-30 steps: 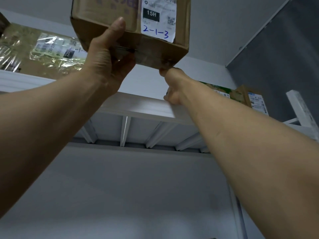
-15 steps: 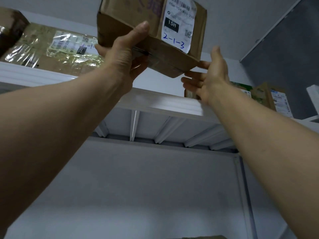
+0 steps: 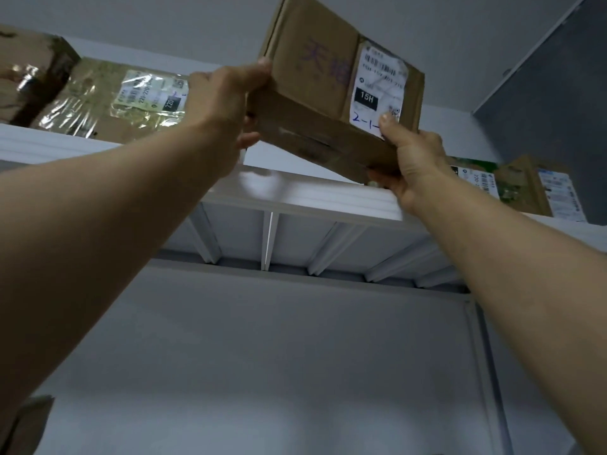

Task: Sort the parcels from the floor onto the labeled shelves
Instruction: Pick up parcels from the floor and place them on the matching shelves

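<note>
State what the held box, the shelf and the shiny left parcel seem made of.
The held box: matte brown cardboard, creased flaps. The shelf: apparently white-painted metal, ribbed underneath. The shiny parcel: cardboard under glossy clear tape, judging by glare.

One held parcel (image 3: pixel 315 83), four shelved parcels (image 3: pixel 36 77) (image 3: pixel 108 103) (image 3: pixel 479 178) (image 3: pixel 538 185) — two hands (image 3: pixel 220 103) (image 3: pixel 414 162), one shelf (image 3: pixel 312 195).

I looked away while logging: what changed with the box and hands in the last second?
The right hand, open beside the box half a second ago, now grips its lower right corner, thumb on the label. The box tipped toward the camera. The left hand keeps its hold; the wrapped parcel stayed.
</note>
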